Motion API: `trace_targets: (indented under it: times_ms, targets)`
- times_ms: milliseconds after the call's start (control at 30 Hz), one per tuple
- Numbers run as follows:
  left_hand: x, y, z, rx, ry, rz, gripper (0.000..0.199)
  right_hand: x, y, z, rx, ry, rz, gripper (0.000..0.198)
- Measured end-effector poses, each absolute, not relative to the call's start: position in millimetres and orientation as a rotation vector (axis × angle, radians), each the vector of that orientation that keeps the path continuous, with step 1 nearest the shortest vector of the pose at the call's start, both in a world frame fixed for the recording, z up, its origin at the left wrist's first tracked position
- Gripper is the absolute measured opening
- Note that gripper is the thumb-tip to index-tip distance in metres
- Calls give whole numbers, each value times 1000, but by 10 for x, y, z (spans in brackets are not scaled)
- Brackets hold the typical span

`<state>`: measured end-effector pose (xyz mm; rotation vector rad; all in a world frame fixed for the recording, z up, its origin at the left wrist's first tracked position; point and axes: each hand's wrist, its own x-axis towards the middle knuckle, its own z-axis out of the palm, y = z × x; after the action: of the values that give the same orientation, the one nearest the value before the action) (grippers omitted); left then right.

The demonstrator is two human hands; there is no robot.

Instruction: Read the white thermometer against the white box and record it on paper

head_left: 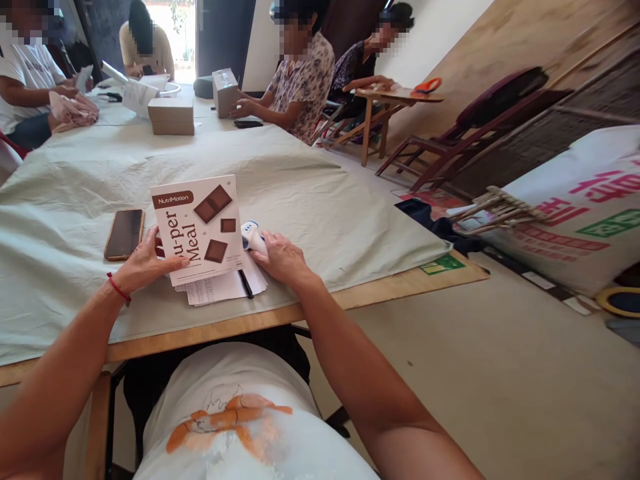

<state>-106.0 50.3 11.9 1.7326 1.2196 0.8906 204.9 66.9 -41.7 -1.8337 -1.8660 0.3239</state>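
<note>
My left hand (150,259) is closed on the lower left edge of a flat white box (200,257) printed with chocolate squares and "NutriMotion". The box is tilted up, its printed face toward me. At its right side, my right hand (281,259) grips a white-and-blue handheld device (253,238); its kind cannot be made out, as fingers and box partly cover it. Under the box lie printed paper sheets (213,291), with a black pen (246,284) across them. To the left of my left hand, a dark-screened phone (125,233) rests on the cloth.
A pale green cloth (320,200) covers the table, whose wooden edge (400,288) is near me. A brown box (171,117) stands farther back. Several people sit around. Right are a folding chair (465,127), a small table (395,97) with orange-handled scissors (427,86), and a printed sack (575,207).
</note>
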Motion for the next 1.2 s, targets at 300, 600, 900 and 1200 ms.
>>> trace_targets:
  times_ms: [300, 600, 900, 1200]
  targets:
    - [-1002, 465, 157, 1606, 1083, 888, 77, 1549, 143, 114, -900, -1163, 1148, 40]
    - [-1018, 480, 149, 1682, 1047, 876, 74, 1336, 186, 168, -880, -1151, 1401, 53]
    - [-1030, 497, 137, 1671, 1041, 862, 74, 1314, 150, 195, -834, -1233, 1357, 52]
    - [-1032, 491, 133, 1644, 1068, 866, 77, 1305, 134, 193, -843, -1234, 1370, 51]
